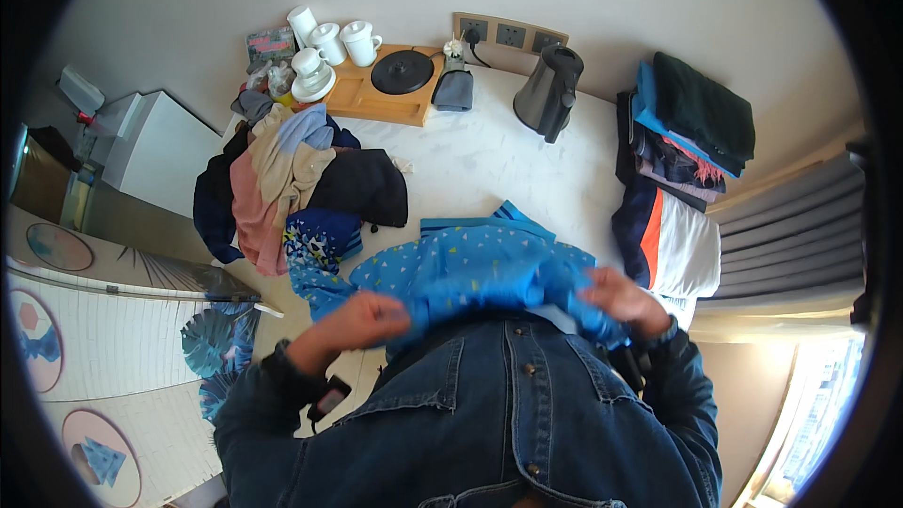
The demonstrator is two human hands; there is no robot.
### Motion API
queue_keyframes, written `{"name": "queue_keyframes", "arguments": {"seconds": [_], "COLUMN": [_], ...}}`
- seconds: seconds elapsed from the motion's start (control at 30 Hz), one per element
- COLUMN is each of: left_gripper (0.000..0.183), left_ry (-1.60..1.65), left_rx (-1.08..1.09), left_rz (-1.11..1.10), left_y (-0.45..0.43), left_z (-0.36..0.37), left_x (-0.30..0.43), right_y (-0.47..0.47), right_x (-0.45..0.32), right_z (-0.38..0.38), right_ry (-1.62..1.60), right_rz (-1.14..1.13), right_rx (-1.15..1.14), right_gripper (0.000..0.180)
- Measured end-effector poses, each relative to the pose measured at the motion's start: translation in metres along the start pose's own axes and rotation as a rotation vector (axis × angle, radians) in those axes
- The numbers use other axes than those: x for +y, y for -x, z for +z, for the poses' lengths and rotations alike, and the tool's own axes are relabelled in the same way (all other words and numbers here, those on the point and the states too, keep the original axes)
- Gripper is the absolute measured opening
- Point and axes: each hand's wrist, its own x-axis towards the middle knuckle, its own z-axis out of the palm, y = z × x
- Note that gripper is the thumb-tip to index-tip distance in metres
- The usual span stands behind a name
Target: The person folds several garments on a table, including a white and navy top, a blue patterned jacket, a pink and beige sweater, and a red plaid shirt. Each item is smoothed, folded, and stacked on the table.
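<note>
A blue garment with small white and yellow triangles lies at the table's near edge, its lower part bunched against my denim jacket. Its far end has a darker striped band. To the left, a sleeve of the same blue runs toward a dark navy patterned part with a striped cuff. My left hand is closed on the garment's near left edge. On the other side, my right hand grips its near right part. Both hands are blurred, and their fingertips are partly hidden in the cloth.
A heap of loose clothes lies at the table's left. Folded clothes are stacked at the right, with a navy, orange and white garment in front. An electric kettle, a wooden tray and white lidded cups stand behind.
</note>
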Motion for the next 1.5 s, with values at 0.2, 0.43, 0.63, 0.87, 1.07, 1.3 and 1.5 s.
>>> {"name": "queue_keyframes", "arguments": {"seconds": [0.2, 0.43, 0.63, 0.87, 1.07, 1.3, 1.5], "left_gripper": [0.028, 0.024, 0.025, 0.025, 0.073, 0.022, 0.019], "left_ry": [1.031, 0.783, 0.778, -0.112, -0.904, -0.779, -1.395], "left_rx": [0.375, 0.249, 0.114, 0.207, 0.397, 0.268, 0.69], "left_rz": [0.307, 0.356, 0.372, 0.694, 1.041, 0.845, 1.112], "left_y": [-0.074, -0.111, -0.111, -0.096, -0.088, -0.101, -0.09], "left_z": [-0.016, 0.035, 0.043, 0.02, -0.006, -0.027, -0.054], "left_x": [0.064, 0.091, 0.081, 0.106, 0.151, 0.186, 0.246], "right_y": [-0.064, -0.091, -0.08, -0.076, -0.062, -0.044, -0.043], "right_x": [-0.057, -0.077, -0.07, -0.073, -0.11, -0.161, -0.155], "right_z": [0.005, 0.05, 0.059, 0.062, 0.032, 0.01, 0.008], "right_ry": [-0.998, -0.117, 0.497, 0.65, 0.627, 0.657, 0.695], "right_rz": [-0.009, -0.359, -0.506, -0.375, -0.671, -0.755, -0.684], "right_rx": [0.413, 0.549, 0.552, 0.541, 0.212, 0.333, 0.732], "right_gripper": [0.046, 0.026, 0.047, 0.032, 0.018, 0.03, 0.045]}}
